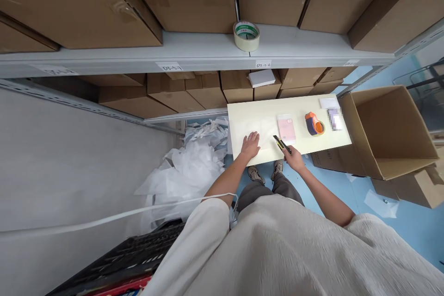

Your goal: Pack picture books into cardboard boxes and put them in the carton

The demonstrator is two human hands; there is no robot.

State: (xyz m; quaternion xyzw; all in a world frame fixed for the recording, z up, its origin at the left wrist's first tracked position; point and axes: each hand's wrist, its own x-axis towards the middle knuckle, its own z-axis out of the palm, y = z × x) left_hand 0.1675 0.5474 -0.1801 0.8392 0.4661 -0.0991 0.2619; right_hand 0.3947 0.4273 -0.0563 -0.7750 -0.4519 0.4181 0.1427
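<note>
My left hand (251, 144) lies flat with its fingers spread on a thin translucent sheet (265, 133), which rests on the pale cream tabletop (239, 111). In my right hand (294, 159) is a black and yellow utility knife (282, 144), its tip pointing up and left toward the sheet. Just beyond the knife lies a flat pink packet (286, 128). An orange and dark blue tape dispenser (314, 123) stands farther right on the table. Whether the blade is out is too small to tell.
Shelves of cardboard boxes (204, 90) line the far side, with a tape roll (246, 35) on the upper ledge. A large open carton (391, 134) stands at the right. Crumpled white wrapping (194, 166) heaps on the left floor. A white cable (114, 215) crosses near my left arm.
</note>
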